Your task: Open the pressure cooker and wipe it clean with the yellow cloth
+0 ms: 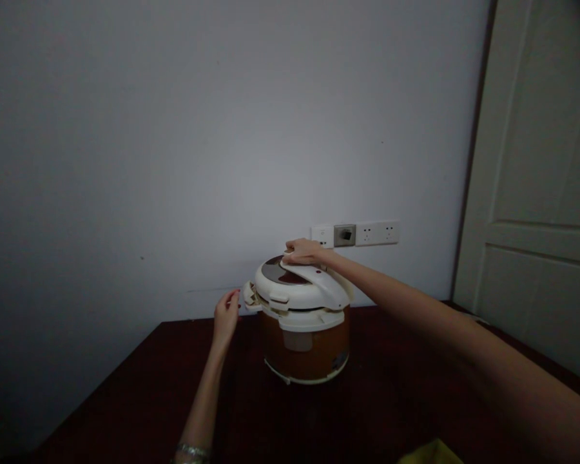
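An electric pressure cooker (314,351) with a brown body and white trim stands on the dark red table. Its white lid (290,295) rests on top, with a thin dark gap along part of the rim. My right hand (302,251) reaches across from the right, its fingers wrapped round the raised end of the curved white lid handle (323,283). Beside the cooker's left side handle (250,295), my left hand (227,312) is held up with fingers bent and slightly apart. Nothing shows in it; whether its fingertips touch the side handle is hard to make out.
Behind the cooker, a row of wall sockets (377,233) runs along the pale wall (174,161). A panelled white door (536,180) stands at the right. The dark red table (174,380) meets the wall. A yellowish item (432,453) shows at the bottom edge.
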